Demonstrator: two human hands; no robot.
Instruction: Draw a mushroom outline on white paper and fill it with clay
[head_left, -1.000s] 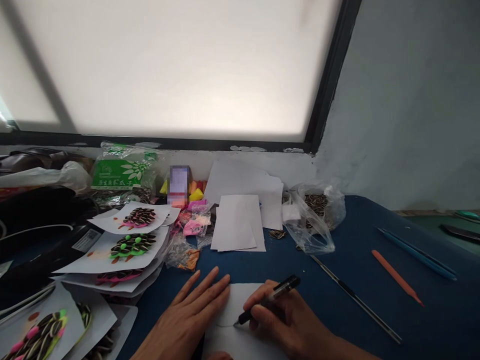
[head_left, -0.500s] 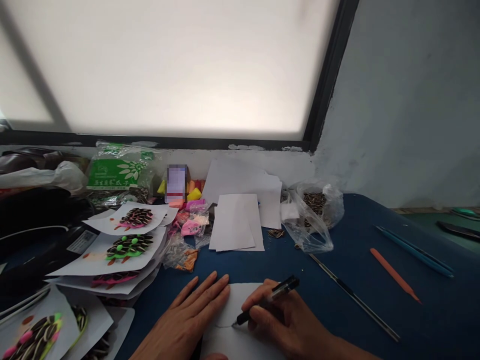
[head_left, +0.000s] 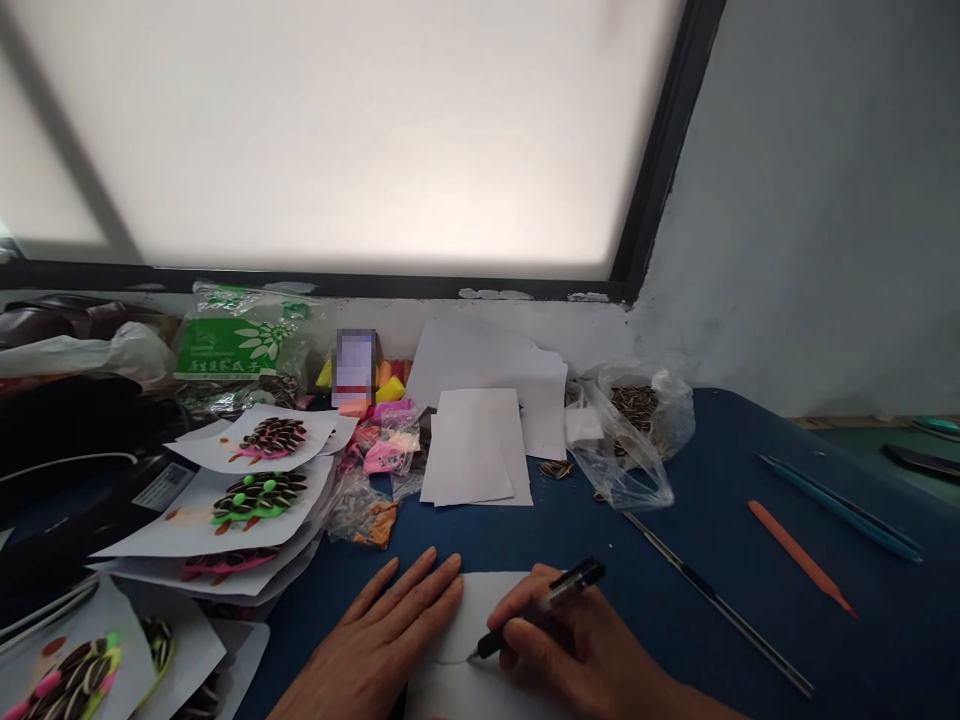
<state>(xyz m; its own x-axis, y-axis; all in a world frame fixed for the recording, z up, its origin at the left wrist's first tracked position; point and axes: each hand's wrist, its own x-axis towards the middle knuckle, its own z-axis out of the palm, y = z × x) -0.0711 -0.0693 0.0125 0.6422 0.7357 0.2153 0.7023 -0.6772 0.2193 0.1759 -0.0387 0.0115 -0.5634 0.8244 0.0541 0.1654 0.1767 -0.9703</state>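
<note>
My right hand (head_left: 559, 635) pinches a black pen (head_left: 541, 606), its tip down on a white sheet of paper (head_left: 487, 690) at the table's near edge. A thin drawn line runs left from the tip. Flat across the left part of that sheet lies my left hand (head_left: 390, 630), fingers stretched out and slightly spread. Behind the sheet rests a small stack of blank white paper (head_left: 472, 440). To the left are piled cards (head_left: 259, 505) bearing hedgehog-like figures of striped seeds and coloured clay.
Right of my hands lie a metal rod tool (head_left: 716, 600), an orange tool (head_left: 801, 555) and blue tweezers (head_left: 840, 505). A clear bag of seeds (head_left: 634, 420) stands behind. Clay packets (head_left: 382, 455), a phone (head_left: 353, 367) and a green seed bag (head_left: 232, 345) are at back left.
The view has shifted very slightly. Both hands and the pen keep almost the same place on the sheet, with the tip still at the end of the line.
</note>
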